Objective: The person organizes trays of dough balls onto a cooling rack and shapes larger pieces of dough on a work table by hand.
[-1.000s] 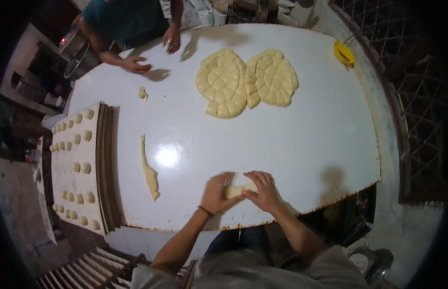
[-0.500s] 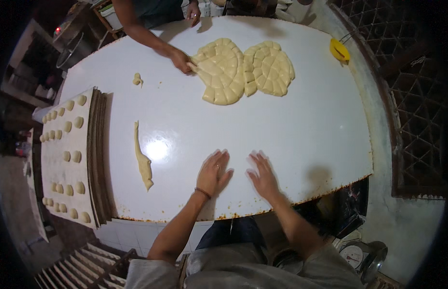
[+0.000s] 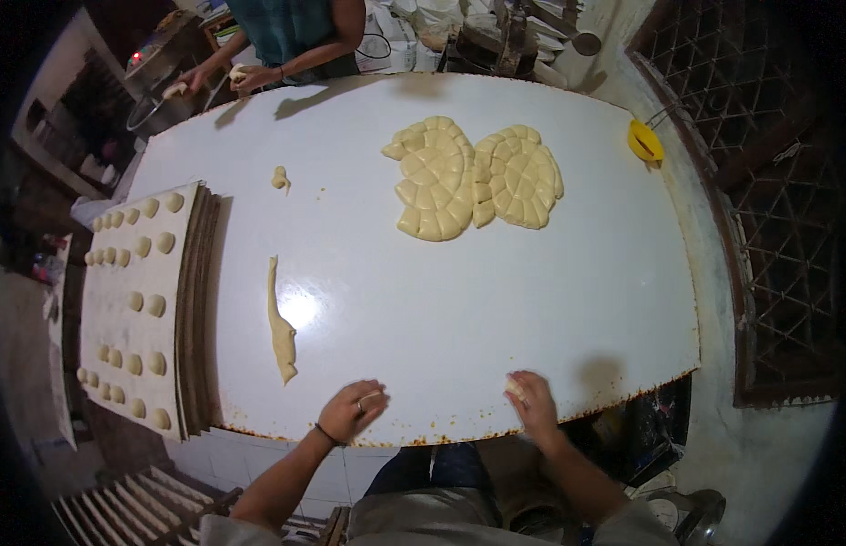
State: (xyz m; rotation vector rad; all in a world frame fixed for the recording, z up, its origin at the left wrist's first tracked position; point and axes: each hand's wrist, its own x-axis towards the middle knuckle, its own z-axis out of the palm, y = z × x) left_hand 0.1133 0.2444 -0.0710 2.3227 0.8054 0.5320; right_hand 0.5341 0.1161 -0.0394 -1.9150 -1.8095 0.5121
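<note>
White table [image 3: 405,318], dough rounds [image 3: 436,180] at upper centre.
Lower centre: right hand [image 3: 533,405] grips dough bit [image 3: 514,387]; left hand [image 3: 353,411], fingers curled, hold unclear.

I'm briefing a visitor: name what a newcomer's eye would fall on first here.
Probably the two cut dough rounds, side by side on the far half of the white table. Then likely the bright yellow object by its far right edge, and the rows of dough balls on the board at the left.
</note>
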